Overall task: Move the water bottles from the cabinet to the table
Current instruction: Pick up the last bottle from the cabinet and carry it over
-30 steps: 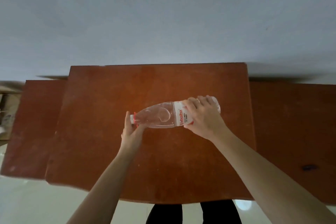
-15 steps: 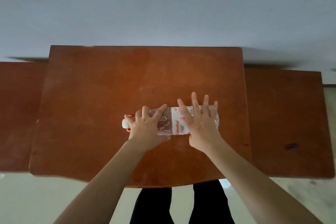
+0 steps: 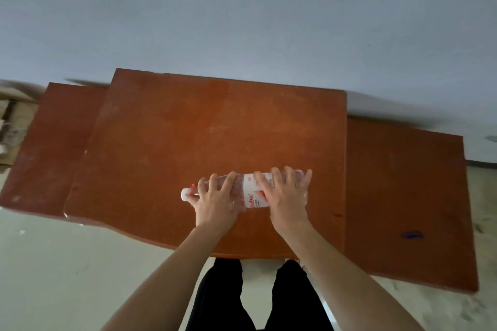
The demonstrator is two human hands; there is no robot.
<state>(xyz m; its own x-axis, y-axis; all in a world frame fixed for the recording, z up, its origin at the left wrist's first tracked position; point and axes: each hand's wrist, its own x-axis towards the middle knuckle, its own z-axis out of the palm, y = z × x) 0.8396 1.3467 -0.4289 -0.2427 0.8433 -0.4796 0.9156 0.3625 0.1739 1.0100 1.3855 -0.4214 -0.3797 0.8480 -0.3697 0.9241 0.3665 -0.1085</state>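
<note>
A clear plastic water bottle (image 3: 251,191) with a white and red label and a white cap lies on its side on the red-brown wooden table (image 3: 201,129), cap pointing left. My left hand (image 3: 215,199) rests on its neck end with fingers spread, thumb by the cap. Over the label and base end lies my right hand (image 3: 285,193), fingers spread and fairly straight. Both hands hide much of the bottle. No cabinet is in view.
Lower red-brown surfaces flank the table at left (image 3: 53,142) and right (image 3: 403,196); a small dark blue mark (image 3: 411,235) shows on the right one. A grey wall stands behind. Cardboard boxes (image 3: 10,126) sit far left. My black-trousered legs (image 3: 223,298) are below the front edge.
A second ago both hands held the bottle tilted above the table. It now lies on the tabletop, and both hands have opened and rest on top of it.
</note>
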